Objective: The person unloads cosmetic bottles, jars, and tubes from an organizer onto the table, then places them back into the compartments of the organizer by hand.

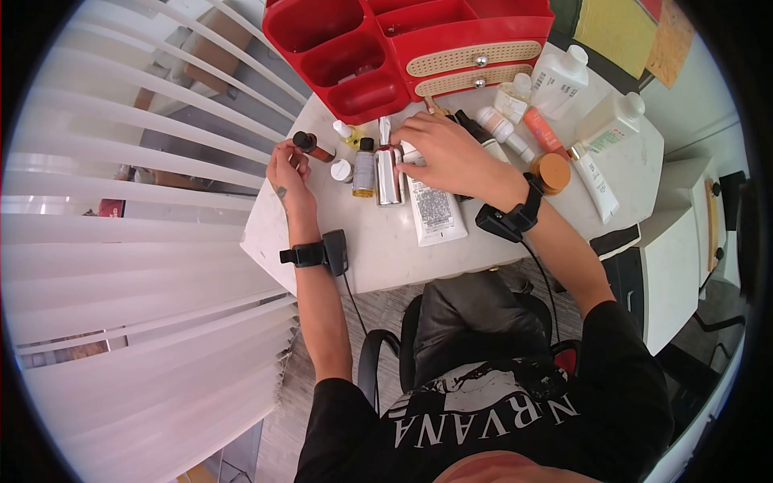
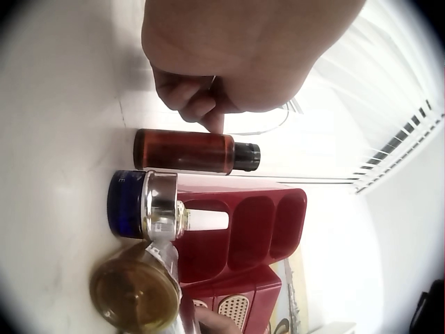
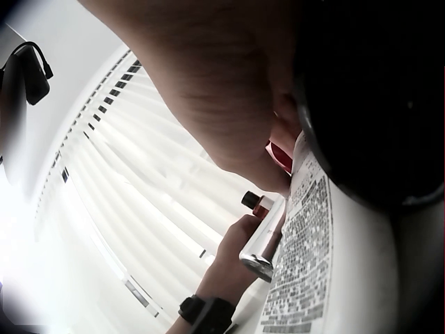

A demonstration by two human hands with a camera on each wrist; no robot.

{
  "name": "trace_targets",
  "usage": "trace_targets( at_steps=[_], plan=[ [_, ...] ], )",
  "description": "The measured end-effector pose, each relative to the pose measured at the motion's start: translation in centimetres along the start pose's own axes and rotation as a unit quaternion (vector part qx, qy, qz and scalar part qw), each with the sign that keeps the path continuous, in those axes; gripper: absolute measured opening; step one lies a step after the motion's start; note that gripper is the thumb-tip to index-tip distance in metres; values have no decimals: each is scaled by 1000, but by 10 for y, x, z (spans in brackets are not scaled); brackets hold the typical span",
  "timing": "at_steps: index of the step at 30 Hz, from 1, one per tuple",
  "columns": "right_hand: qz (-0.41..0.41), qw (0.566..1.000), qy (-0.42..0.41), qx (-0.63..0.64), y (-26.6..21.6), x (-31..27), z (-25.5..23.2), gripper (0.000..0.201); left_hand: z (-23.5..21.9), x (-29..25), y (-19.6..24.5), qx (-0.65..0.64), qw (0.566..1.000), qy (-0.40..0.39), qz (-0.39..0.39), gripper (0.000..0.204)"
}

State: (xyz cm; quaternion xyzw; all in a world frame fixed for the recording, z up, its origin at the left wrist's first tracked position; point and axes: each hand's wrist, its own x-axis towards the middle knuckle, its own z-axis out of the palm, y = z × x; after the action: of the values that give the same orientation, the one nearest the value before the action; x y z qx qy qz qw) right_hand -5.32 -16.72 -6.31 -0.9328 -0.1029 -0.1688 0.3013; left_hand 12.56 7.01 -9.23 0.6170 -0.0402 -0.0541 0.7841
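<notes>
In the head view the left hand (image 1: pixel 290 173) is beside a small amber bottle with a black cap (image 1: pixel 314 146), fingers bent near its side. The left wrist view has that amber bottle (image 2: pixel 184 151) upright, a fingertip of the left hand (image 2: pixel 229 62) at its side. The right hand (image 1: pixel 459 157) reaches over the bottles, its thumb and fingers at the upper part of a shiny silver bottle (image 1: pixel 389 181). A white tube with printed text (image 1: pixel 439 213) lies below that hand. In the right wrist view the silver bottle (image 3: pixel 264 243) is partly behind the right hand (image 3: pixel 215 90).
A red organizer (image 1: pixel 394 60) with compartments and drawers stands at the back. Left of the silver bottle are a clear bottle (image 1: pixel 364 173) and a white-capped jar (image 1: pixel 341 170). White bottles (image 1: pixel 560 80), an orange tube (image 1: pixel 543 129) and an amber-lidded jar (image 1: pixel 552 172) are to the right. Blinds (image 1: pixel 145 241) hang left.
</notes>
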Motion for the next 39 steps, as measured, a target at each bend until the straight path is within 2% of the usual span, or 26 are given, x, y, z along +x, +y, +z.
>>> trace_targets(
  at_steps=[13, 15, 16, 18, 19, 20, 22, 23, 24, 26, 27, 30, 32, 34, 36, 38, 39],
  plan=[
    [-14, 1000, 6, -17, 3, 0, 3, 33, -1, -1, 1, -1, 1000, -8, 3, 17],
    [-21, 1000, 14, -15, 4, -1, 4, 33, 9, -17, 17, 137, 985, -56, 87, 24],
    [-23, 1000, 14, -13, 3, -2, 3, 32, 5, -19, 20, 139, 984, -58, 91, 24],
    [-24, 999, 35, -12, 4, 0, 2, 31, -6, -16, 28, 292, 938, -175, 59, 35],
    [-21, 999, 31, -5, 6, -1, 5, 31, -3, -16, 28, 319, 925, -180, 100, 39],
    [-18, 999, 28, 2, 7, -1, 6, 30, -3, -13, 25, 355, 916, -147, 115, 40],
    [-18, 999, 42, 1, 9, -3, 8, 29, -13, -7, 19, 330, 934, -79, 113, 38],
    [-23, 999, 44, -4, 10, -3, 8, 29, -8, -10, 22, 267, 958, -5, 107, 34],
    [-27, 999, 47, -9, 10, -4, 9, 29, -13, -5, 23, 206, 966, 31, 153, 31],
    [-26, 998, 50, -11, 9, -4, 8, 29, -15, -6, 40, 92, 973, 36, 210, 29],
    [-31, 998, 51, -15, 11, -4, 10, 29, -10, -7, 49, 105, 960, 35, 256, 30],
    [-30, 998, 49, -8, 10, -4, 9, 30, 48, -33, 111, 192, 914, 12, 357, 29],
    [-22, 999, 46, -10, 8, -5, 5, 30, 94, -50, 153, 157, 921, -35, 354, 30],
    [-25, 998, 52, -5, 11, -5, 10, 30, 129, -48, 183, 181, 905, -102, 371, 32],
    [-25, 998, 62, -1, 12, -4, 11, 30, 168, -43, 201, 202, 903, -156, 346, 34],
    [-25, 998, 55, 5, 11, -4, 9, 31, 202, -34, 204, 275, 869, -205, 357, 38],
    [-24, 998, 56, 3, 12, -5, 9, 31, 214, -21, 196, 267, 856, -244, 370, 41]
  ],
)
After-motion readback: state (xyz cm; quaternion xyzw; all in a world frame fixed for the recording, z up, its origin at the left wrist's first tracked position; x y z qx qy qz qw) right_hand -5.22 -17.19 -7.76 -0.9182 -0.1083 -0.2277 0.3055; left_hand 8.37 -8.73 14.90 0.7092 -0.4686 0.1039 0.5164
